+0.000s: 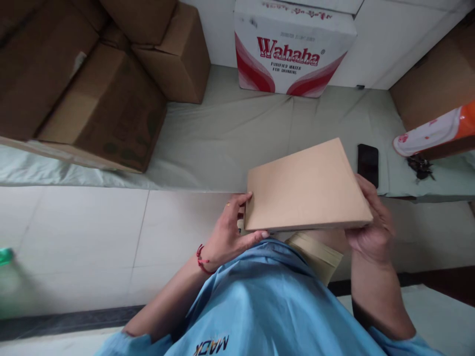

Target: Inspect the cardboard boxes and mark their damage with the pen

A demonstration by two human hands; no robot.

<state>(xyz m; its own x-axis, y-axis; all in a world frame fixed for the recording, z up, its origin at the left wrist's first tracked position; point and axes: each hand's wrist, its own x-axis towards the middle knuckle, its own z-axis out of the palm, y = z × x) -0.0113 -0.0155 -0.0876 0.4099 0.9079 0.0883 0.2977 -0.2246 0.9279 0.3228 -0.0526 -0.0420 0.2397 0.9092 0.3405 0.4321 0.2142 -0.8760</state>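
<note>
The left hand (229, 233) and right hand (372, 232) are gripping opposite ends of a flat brown cardboard box (306, 188), its long axis running left-right between them, neither hand lying nearer.

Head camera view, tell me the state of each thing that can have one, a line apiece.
Flat brown box: held tilted, no open flap visible
Left hand: gripping the box's left end
Right hand: gripping the box's right end
Phone: lying flat, screen dark
Keys: lying in a bunch
Wahaha carton: standing upright, front face closed
Green-capped bottle: blurred, cap appears on
</note>
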